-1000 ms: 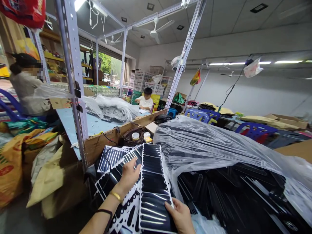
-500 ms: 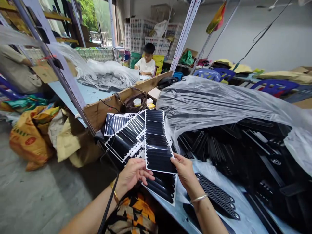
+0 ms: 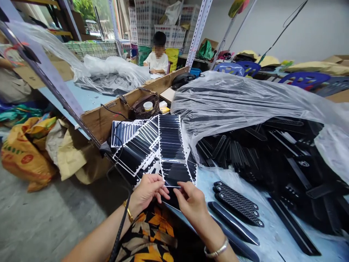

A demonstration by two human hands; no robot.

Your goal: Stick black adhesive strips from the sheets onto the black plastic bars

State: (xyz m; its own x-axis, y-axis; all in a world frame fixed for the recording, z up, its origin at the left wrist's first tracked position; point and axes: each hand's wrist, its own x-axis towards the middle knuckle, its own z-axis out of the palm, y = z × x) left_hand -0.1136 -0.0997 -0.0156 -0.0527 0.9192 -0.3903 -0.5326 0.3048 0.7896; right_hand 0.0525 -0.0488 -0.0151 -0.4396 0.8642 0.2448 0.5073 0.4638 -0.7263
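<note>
A long white-edged sheet of black strips (image 3: 171, 145) lies over other such sheets (image 3: 136, 154). My left hand (image 3: 149, 189) pinches the near left corner of the long sheet between thumb and finger, the other fingers loosely curled. At the sheet's near edge is my right hand (image 3: 189, 200), its thumb and forefinger close together; whether they grip anything is too small to tell. To the right of it, several black mesh-patterned pieces (image 3: 237, 203) lie fanned on the light blue table (image 3: 204, 178), with smooth black curved pieces (image 3: 234, 222) beside them.
Clear plastic (image 3: 245, 102) covers part of a heap of black parts (image 3: 272, 160) on the right. Behind the sheets are a brown bag (image 3: 148, 103) and a wooden board (image 3: 100, 123). A person (image 3: 158, 58) sits farther back. Orange sacks (image 3: 27, 156) stand at left.
My right hand has shifted from the sheet's right corner to the middle of its near edge. The sheet sits lower, over the pile. The view has shifted slightly.
</note>
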